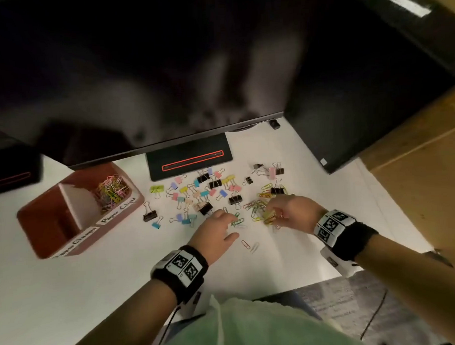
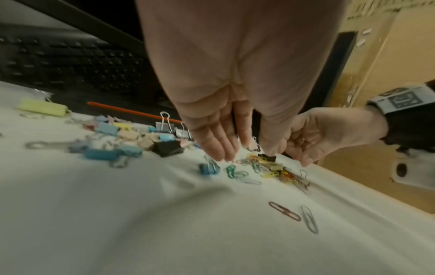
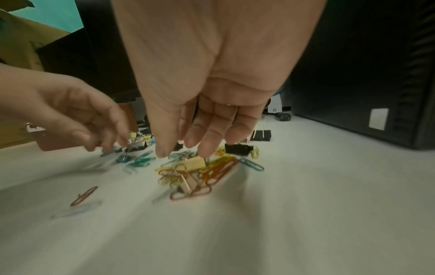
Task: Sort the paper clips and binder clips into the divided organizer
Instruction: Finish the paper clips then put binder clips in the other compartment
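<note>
A red-brown divided organizer (image 1: 24,213) stands at the left; its far compartment holds coloured paper clips (image 1: 111,192), and the near one looks bare. Several coloured and black binder clips (image 1: 204,191) lie scattered mid-table. My left hand (image 1: 234,226) (image 2: 247,154) reaches down with straight fingers over green paper clips (image 1: 237,221) (image 2: 231,171) and holds nothing. My right hand (image 1: 275,214) (image 3: 184,154) hangs over a yellow-orange pile of paper clips (image 1: 261,210) (image 3: 200,173), thumb and fingers apart, fingertips (image 3: 204,150) just touching it. A small yellow binder clip (image 3: 195,163) sits in that pile.
Two loose paper clips (image 1: 249,245) (image 2: 284,214) lie near my left wrist. A dark monitor (image 1: 166,71) overhangs the table, its stand base (image 1: 190,160) behind the clips. A black computer tower (image 1: 348,116) and cardboard (image 1: 427,165) close the right side.
</note>
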Demonstrator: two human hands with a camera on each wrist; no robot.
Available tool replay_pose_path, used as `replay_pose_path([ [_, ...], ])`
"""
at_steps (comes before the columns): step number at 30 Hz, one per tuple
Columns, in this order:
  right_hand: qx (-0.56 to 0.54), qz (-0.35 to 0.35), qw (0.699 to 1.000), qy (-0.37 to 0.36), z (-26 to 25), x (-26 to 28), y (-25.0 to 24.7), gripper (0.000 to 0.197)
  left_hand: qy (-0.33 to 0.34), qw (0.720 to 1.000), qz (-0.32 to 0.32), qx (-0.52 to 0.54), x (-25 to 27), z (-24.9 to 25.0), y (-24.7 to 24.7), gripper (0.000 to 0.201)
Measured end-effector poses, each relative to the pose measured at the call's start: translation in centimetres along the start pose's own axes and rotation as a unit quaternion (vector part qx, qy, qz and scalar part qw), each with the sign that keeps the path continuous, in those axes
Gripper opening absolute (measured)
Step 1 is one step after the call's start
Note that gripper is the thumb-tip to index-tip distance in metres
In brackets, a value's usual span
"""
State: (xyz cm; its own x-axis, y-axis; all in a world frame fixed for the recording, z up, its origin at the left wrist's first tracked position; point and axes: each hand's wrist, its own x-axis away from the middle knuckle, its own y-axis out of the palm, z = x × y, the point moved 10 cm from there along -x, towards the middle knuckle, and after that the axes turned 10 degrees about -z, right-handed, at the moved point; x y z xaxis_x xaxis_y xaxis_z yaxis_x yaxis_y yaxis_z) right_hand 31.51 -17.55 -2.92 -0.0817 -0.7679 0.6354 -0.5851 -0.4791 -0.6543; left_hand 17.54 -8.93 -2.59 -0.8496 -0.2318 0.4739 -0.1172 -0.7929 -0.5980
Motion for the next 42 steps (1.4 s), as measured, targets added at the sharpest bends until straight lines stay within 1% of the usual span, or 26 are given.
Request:
replay_pose_path([
  [2, 0.002, -0.016, 1.000, -0.018, 0.7, 0.0, 1.2, 0.041, -0.022, 0.999, 0.021, -0.015, -1.0, -0.1, 0.4, 0.040],
  [4, 0.006, -0.021, 0.999, -0.027, 1.3, 0.1, 1.6, 0.047, -0.043, 0.997, 0.042, -0.052, -1.8, 0.0, 0.6, 0.046],
  [7, 0.007, -0.014, 0.999, -0.031, 1.4, 0.0, 1.7, 0.046, -0.078, 0.989, 0.070, -0.102, -2.5, -0.1, 0.4, 0.058],
  [10, -0.012, 0.001, 1.000, -0.026, 1.5, -0.4, 1.7, 0.042, -0.116, 0.984, 0.071, -0.113, -3.0, -0.8, 0.5, 0.066],
  [12, -0.017, 0.005, 0.999, -0.035, 1.4, -0.7, 1.8, 0.036, -0.114, 0.985, 0.072, -0.112, -3.2, -0.9, 0.6, 0.059],
  [14, -0.011, 0.009, 0.999, -0.051, 1.0, -1.1, 1.7, 0.030, -0.091, 0.988, 0.072, -0.100, -3.4, -0.6, 0.8, 0.044],
  [16, -0.003, 0.016, 0.998, -0.064, 0.6, -1.4, 1.4, 0.029, -0.070, 0.992, 0.073, -0.081, -3.5, -0.4, 1.0, 0.032],
  [18, 0.019, 0.020, 0.997, -0.075, 0.2, -1.8, 1.2, 0.029, -0.057, 0.993, 0.077, -0.067, -3.5, -0.4, 1.0, 0.027],
  [21, 0.056, 0.031, 0.994, -0.084, -0.3, -2.3, 0.8, 0.028, -0.042, 0.993, 0.085, -0.064, -3.5, -0.3, 0.9, 0.025],
  [25, 0.094, 0.041, 0.992, -0.079, -0.8, -2.6, 0.2, 0.027, -0.030, 0.993, 0.105, -0.052, -3.0, -0.3, 0.3, 0.021],
  [29, 0.112, 0.052, 0.989, -0.077, -1.1, -2.3, -0.1, 0.030, -0.039, 0.993, 0.098, -0.051, -2.7, -1.2, 0.6, 0.017],
  [31, 0.123, 0.040, 0.988, -0.085, -1.6, -2.5, 0.3, 0.035, -0.035, 0.993, 0.099, -0.049, -2.6, -1.4, 0.5, 0.015],
  [34, 0.141, 0.017, 0.987, -0.079, -2.2, -3.1, 0.7, 0.038, -0.018, 0.994, 0.100, -0.044, -2.6, -1.2, 0.3, 0.015],
  [42, 0.144, -0.006, 0.988, -0.061, -3.0, -4.3, 0.3, 0.025, -0.015, 0.993, 0.103, -0.057, -2.7, -1.4, 0.0, 0.011],
])
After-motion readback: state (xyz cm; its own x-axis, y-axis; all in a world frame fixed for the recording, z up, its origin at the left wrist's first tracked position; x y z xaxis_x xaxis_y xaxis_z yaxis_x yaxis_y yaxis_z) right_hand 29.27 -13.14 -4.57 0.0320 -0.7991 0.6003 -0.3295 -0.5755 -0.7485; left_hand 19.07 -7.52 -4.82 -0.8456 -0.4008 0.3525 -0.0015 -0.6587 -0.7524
